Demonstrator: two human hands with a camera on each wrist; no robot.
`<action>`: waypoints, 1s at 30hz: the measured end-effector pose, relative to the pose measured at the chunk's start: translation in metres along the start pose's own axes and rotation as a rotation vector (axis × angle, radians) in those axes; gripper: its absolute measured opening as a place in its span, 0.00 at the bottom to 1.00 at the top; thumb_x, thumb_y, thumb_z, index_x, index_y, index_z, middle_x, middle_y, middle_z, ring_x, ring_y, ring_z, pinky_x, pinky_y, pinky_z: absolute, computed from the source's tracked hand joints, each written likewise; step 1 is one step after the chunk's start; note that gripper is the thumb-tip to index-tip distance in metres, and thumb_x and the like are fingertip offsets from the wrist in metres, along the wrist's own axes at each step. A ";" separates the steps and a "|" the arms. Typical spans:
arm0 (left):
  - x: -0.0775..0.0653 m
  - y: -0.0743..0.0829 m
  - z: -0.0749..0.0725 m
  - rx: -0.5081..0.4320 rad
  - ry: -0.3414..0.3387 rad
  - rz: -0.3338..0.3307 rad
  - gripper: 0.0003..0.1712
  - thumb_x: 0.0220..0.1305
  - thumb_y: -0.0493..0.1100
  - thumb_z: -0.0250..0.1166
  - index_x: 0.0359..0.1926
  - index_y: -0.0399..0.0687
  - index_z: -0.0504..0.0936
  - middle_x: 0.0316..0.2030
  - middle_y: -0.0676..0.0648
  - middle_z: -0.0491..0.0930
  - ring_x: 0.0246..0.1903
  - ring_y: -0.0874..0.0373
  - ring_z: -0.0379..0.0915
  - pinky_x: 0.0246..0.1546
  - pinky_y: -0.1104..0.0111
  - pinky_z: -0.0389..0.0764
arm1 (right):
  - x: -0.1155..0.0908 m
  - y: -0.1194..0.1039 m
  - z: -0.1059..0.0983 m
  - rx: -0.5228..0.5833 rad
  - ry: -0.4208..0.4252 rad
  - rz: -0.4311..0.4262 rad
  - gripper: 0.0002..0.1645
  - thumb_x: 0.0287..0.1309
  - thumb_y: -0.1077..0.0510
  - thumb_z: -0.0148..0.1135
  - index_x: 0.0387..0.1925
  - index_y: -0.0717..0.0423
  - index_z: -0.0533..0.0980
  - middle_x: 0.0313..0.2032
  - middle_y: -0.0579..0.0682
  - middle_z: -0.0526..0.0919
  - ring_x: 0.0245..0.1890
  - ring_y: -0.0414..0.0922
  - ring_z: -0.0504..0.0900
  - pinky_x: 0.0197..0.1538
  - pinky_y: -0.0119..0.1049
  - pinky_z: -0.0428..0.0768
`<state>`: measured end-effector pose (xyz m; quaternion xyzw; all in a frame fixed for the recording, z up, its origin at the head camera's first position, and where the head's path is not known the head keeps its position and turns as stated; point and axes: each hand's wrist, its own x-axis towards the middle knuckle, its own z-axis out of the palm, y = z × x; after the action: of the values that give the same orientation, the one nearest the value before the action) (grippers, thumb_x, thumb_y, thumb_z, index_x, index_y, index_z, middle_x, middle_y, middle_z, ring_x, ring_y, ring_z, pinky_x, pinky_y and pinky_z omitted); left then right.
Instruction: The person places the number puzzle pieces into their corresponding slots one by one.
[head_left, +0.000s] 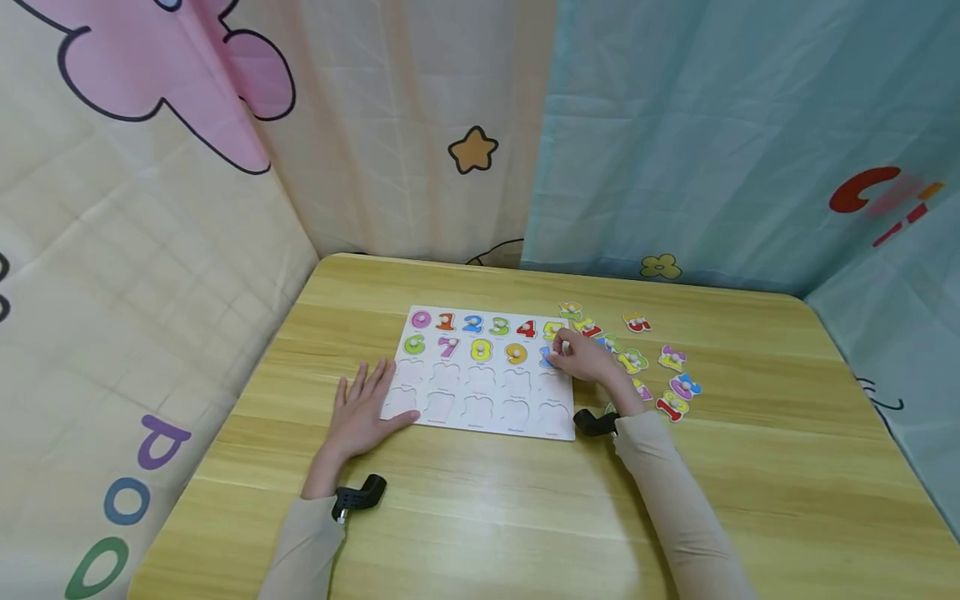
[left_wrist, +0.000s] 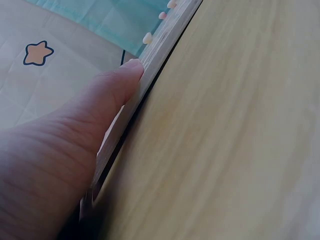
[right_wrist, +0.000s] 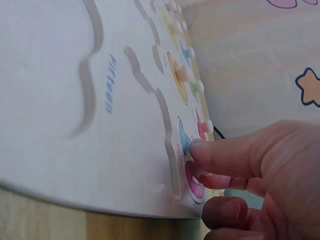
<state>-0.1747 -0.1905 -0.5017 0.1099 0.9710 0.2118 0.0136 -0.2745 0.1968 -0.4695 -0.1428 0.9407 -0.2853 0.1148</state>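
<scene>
A white wooden number puzzle board lies on the table, with colored number pieces such as the yellow 8 seated in its upper two rows. My left hand rests spread at the board's lower left corner, its thumb against the near edge. At the right end of the second row, my right hand pinches the blue-and-pink number 10 piece, which sits at its slot above the printed word "Ten". The fingers partly hide that piece and its knob.
Several loose number pieces lie right of the board, among them a red-and-yellow one, a purple-and-blue one and a red-and-green one. Some are partly under the right wrist. Curtains hang behind the wooden table.
</scene>
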 end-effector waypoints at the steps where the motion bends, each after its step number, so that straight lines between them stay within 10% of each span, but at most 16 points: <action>1: 0.000 0.000 0.000 0.003 0.000 -0.001 0.57 0.57 0.75 0.53 0.75 0.45 0.44 0.73 0.43 0.41 0.71 0.43 0.25 0.64 0.46 0.23 | 0.000 -0.001 0.000 0.008 0.002 0.016 0.12 0.61 0.51 0.61 0.34 0.53 0.70 0.20 0.48 0.66 0.20 0.45 0.65 0.24 0.35 0.62; 30: -0.001 0.001 0.000 -0.005 0.018 0.013 0.57 0.57 0.73 0.55 0.74 0.44 0.46 0.73 0.42 0.43 0.71 0.42 0.27 0.64 0.45 0.25 | -0.006 -0.014 0.010 0.022 0.092 0.162 0.12 0.60 0.51 0.61 0.35 0.53 0.69 0.20 0.50 0.67 0.21 0.48 0.67 0.24 0.36 0.61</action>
<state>-0.1740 -0.1901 -0.5013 0.1140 0.9699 0.2152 0.0037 -0.2635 0.1828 -0.4693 -0.0516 0.9502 -0.2918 0.0960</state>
